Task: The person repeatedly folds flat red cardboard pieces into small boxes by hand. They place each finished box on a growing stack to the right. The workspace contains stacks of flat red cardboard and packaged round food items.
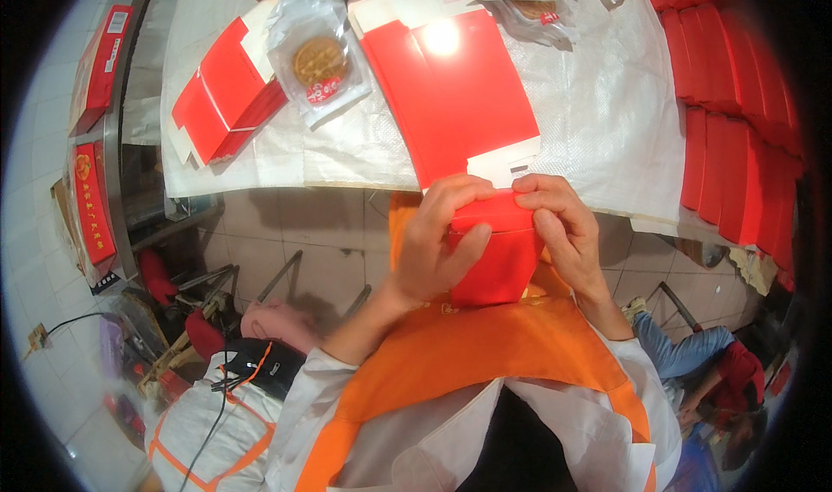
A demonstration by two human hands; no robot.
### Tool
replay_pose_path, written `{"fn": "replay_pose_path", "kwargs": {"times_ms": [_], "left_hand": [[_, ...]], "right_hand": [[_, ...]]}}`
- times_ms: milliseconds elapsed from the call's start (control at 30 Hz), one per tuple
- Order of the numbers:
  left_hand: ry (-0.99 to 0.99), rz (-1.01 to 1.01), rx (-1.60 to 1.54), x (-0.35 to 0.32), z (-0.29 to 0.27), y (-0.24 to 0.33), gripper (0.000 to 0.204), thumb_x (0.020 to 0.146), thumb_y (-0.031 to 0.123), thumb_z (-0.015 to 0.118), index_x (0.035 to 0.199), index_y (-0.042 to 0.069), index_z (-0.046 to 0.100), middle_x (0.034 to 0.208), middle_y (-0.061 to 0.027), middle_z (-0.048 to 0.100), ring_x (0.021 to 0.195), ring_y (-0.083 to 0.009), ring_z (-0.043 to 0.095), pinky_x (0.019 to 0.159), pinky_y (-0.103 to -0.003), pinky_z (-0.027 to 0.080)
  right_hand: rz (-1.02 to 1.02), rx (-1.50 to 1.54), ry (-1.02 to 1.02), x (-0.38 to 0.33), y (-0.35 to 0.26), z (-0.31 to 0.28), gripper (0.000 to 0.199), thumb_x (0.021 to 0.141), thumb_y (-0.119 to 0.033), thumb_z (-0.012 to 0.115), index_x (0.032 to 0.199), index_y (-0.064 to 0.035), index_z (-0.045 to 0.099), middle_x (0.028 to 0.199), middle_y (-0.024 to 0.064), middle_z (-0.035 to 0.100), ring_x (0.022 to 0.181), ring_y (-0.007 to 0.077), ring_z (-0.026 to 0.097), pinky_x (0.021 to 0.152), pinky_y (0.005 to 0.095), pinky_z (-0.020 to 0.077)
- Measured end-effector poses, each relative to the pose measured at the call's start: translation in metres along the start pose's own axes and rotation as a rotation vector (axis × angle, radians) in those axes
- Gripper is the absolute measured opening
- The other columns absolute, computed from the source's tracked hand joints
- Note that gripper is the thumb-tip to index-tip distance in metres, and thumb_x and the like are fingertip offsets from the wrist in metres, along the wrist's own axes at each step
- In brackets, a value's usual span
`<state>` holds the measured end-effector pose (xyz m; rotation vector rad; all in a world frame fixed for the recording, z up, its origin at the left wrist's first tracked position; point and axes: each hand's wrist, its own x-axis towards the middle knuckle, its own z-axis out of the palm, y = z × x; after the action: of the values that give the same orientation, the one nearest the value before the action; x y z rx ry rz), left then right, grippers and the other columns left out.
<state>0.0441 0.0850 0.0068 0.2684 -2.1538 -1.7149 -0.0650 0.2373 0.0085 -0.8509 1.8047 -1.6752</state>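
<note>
Both of my hands grip a red carton (498, 267) at the table's front edge, close to my orange apron. The fingers of my left hand (442, 236) close round its left side, thumb lying across the red face. My right hand (562, 223) pinches the upper right corner, at the folded end. Just beyond lies a stack of flat red cartons (451, 93) with white flaps. Left of it rests a clear pouch (321, 67) with a round brown cake inside. Further left is a strapped bundle of flat red cartons (224, 93).
A white woven sheet (598, 84) covers the table. More pouches (529, 6) lie at the far side. Several rows of red boxes (728, 67) stand at the right. Red boxes (95, 202) sit on the left shelf. Another person (711, 366) is at the lower right.
</note>
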Motion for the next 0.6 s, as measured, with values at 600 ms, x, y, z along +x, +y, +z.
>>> {"fn": "replay_pose_path", "kwargs": {"times_ms": [600], "left_hand": [[0.035,0.161,0.074,-0.014,0.015,-0.008,0.017,0.077,0.004,0.06,0.093,0.001,0.059,0.107,-0.0174,0.057,0.103,-0.0303,0.053,0.088,-0.037,0.04]], "right_hand": [[-0.306,-0.295,-0.338,-0.009,0.009,-0.038,0.027,0.077,-0.007,0.058,0.103,-0.0022,0.061,0.11,0.0145,0.057,0.106,0.0336,0.051,0.09,0.0389,0.0408]]}}
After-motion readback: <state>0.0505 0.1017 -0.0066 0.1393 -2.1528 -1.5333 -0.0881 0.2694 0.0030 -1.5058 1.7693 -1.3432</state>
